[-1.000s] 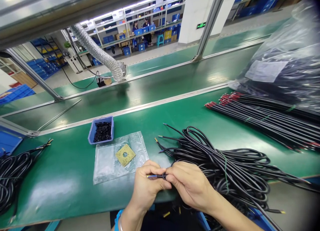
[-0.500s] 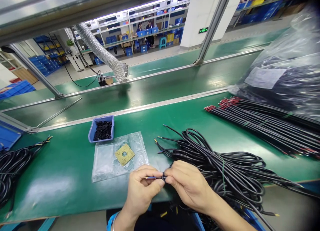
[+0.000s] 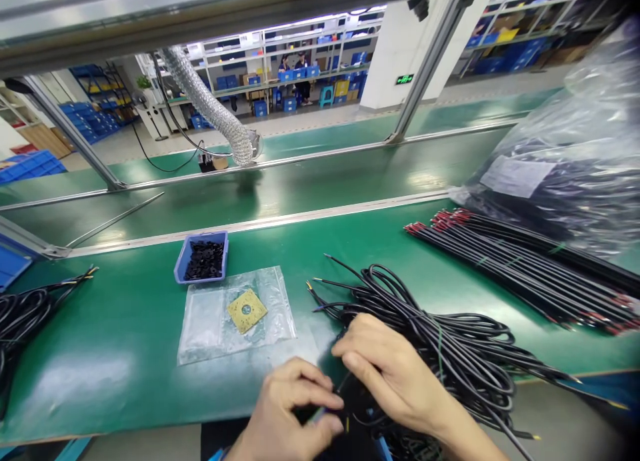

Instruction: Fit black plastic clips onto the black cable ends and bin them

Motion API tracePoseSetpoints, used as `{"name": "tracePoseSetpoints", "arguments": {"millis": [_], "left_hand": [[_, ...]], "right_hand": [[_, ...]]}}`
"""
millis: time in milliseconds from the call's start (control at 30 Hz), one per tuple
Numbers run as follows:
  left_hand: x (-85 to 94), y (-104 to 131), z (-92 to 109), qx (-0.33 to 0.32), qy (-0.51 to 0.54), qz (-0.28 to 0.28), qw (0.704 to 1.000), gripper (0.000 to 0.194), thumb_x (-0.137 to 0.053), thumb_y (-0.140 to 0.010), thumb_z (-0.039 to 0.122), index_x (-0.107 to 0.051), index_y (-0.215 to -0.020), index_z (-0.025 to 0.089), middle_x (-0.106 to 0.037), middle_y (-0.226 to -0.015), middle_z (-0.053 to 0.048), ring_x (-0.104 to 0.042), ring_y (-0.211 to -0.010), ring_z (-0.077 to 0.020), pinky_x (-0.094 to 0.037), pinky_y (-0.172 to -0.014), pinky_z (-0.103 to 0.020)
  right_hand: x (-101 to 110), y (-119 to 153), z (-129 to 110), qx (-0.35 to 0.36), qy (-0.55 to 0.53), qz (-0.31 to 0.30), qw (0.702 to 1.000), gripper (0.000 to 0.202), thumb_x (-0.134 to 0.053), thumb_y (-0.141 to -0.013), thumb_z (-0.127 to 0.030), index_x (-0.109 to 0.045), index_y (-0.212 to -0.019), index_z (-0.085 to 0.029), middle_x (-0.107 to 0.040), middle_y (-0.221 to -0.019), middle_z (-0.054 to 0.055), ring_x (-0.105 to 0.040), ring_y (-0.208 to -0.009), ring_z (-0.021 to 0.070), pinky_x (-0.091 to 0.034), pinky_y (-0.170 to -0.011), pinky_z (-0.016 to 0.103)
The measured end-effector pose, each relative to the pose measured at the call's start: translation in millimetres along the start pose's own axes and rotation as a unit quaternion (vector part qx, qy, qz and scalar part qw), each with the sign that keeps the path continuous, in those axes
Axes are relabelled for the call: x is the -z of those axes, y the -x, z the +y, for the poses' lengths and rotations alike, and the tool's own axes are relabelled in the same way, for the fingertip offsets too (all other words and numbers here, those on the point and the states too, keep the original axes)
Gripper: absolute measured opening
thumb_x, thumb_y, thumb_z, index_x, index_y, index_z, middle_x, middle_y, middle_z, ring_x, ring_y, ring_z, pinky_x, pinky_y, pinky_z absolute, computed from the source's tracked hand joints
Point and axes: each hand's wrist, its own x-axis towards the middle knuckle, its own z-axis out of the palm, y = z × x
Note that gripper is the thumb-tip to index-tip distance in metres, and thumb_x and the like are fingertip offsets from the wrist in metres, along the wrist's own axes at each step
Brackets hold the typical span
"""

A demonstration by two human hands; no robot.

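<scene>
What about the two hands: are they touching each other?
No, a visible gap separates the left hand from the right hand.

Looks across a green worktop (image 3: 125,328) and past a slanting metal post (image 3: 431,64) to a pale grey floor (image 3: 335,114), then back to long white shelving (image 3: 264,44) lined with blue bins (image 3: 313,70). Takes in a broad white pillar (image 3: 384,68) bearing a green exit sign (image 3: 404,79), with a turquoise stool (image 3: 327,94) near yellow boxes (image 3: 341,88). Ends at left in dark racks (image 3: 100,81) beside a leafy plant (image 3: 143,82), at right in more loaded shelves (image 3: 525,38).
</scene>
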Motion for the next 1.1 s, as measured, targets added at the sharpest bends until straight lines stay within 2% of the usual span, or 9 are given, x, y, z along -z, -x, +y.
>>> {"name": "tracePoseSetpoints", "arguments": {"millis": [100, 167, 300, 400, 533, 667, 767, 867, 1100], "left_hand": [[-8.6, 13.3, -9.5, -0.053, -0.07, -0.102, 0.991, 0.038, -0.079, -0.073, 0.032, -0.075, -0.111, 0.024, -0.071, -0.105, -0.012, -0.07, -0.093, -0.0236, -0.055, -0.084, -0.032], [-14.0, 17.4, -14.9, -0.083, -0.107, -0.123, 0.983, 0.045, -0.079, -0.073, 0.034, -0.072, -0.116, 0.025, -0.071, -0.106, -0.011, -0.07, -0.094, -0.025, -0.054, -0.084, -0.035], [-13.5, 16.8, -11.7, -0.045, -0.073, -0.106, 0.991, 0.047, -0.082, -0.069, 0.039, -0.073, -0.113, 0.025, -0.07, -0.107, -0.011, -0.067, -0.1, -0.0263, -0.051, -0.09, -0.036], [-6.0, 12.7, -0.7, 0.033, -0.015, -0.07, 0.997, 0.027, -0.078, -0.071, 0.04, -0.076, -0.091, 0.022, -0.068, -0.103, -0.01, -0.066, -0.097, -0.0257, -0.049, -0.089, -0.036], [0.8, 3.5, 4.6, 0.092, -0.004, -0.015, 0.996, 0.019, -0.066, -0.079, 0.033, -0.063, -0.067, 0.018, -0.066, -0.092, -0.008, -0.064, -0.088, -0.0223, -0.048, -0.081, -0.034], [-0.2, -5.3, -3.5, 0.141, 0.036, 0.024, 0.989, 0.009, -0.06, -0.086, 0.027, -0.063, -0.087, 0.018, -0.062, -0.108, -0.01, -0.061, -0.1, -0.0224, -0.048, -0.087, -0.035], [-3.5, -10.3, -8.1, 0.175, 0.1, 0.029, 0.979, 0.023, -0.058, -0.088, 0.027, -0.06, -0.109, 0.017, -0.058, -0.12, -0.014, -0.059, -0.108, -0.0237, -0.049, -0.09, -0.036], [-6.5, -14.0, -8.4, 0.202, 0.132, 0.038, 0.97, 0.034, -0.061, -0.086, 0.029, -0.055, -0.117, 0.016, -0.059, -0.12, -0.015, -0.058, -0.111, -0.0245, -0.049, -0.091, -0.036], [-14.7, -7.2, -11.9, 0.194, 0.138, 0.073, 0.968, 0.033, -0.064, -0.087, 0.035, -0.054, -0.113, 0.017, -0.064, -0.093, -0.008, -0.063, -0.081, -0.0169, -0.052, -0.072, -0.028]], "right_hand": [[1.0, -10.4, 0.9, -0.06, 0.131, 0.031, 0.989, 0.023, -0.047, -0.096, -0.018, -0.065, -0.082, -0.017, -0.061, -0.072, 0.003, -0.047, -0.072, 0.0166, -0.037, -0.071, 0.032], [-5.0, -20.6, 0.3, -0.095, 0.252, -0.009, 0.963, 0.022, -0.053, -0.093, -0.02, -0.067, -0.076, -0.017, -0.062, -0.075, 0.006, -0.048, -0.078, 0.0207, -0.035, -0.072, 0.036], [-21.1, -41.2, -4.4, -0.165, 0.408, -0.129, 0.889, 0.024, -0.057, -0.089, -0.027, -0.071, -0.077, -0.013, -0.062, -0.085, 0.013, -0.049, -0.091, 0.0297, -0.031, -0.072, 0.042], [-27.5, -48.6, -5.3, -0.182, 0.414, -0.172, 0.875, 0.027, -0.054, -0.089, -0.026, -0.073, -0.079, -0.01, -0.062, -0.089, 0.018, -0.049, -0.094, 0.0313, -0.03, -0.073, 0.044], [-27.7, -47.1, -1.4, -0.19, 0.396, -0.174, 0.881, 0.021, -0.06, -0.082, -0.025, -0.074, -0.079, -0.009, -0.063, -0.09, 0.018, -0.049, -0.095, 0.0314, -0.029, -0.073, 0.043], [-24.2, -40.4, 3.0, -0.196, 0.363, -0.154, 0.898, 0.015, -0.064, -0.081, -0.027, -0.072, -0.076, -0.015, -0.063, -0.094, 0.013, -0.049, -0.098, 0.028, -0.03, -0.076, 0.04], [-20.7, -32.9, 4.6, -0.191, 0.332, -0.126, 0.915, 0.011, -0.063, -0.085, -0.025, -0.072, -0.081, -0.021, -0.062, -0.1, 0.007, -0.048, -0.099, 0.0229, -0.03, -0.08, 0.036], [-15.5, -24.6, 2.1, -0.148, 0.244, -0.115, 0.951, 0.018, -0.054, -0.092, -0.018, -0.071, -0.089, -0.024, -0.063, -0.089, 0.003, -0.05, -0.091, 0.0184, -0.029, -0.08, 0.035], [-6.7, -11.5, -18.5, -0.11, 0.144, -0.182, 0.966, 0.025, -0.047, -0.093, -0.01, -0.068, -0.095, -0.024, -0.067, -0.083, 0.0, -0.054, -0.087, 0.0175, -0.028, -0.093, 0.041]]}}
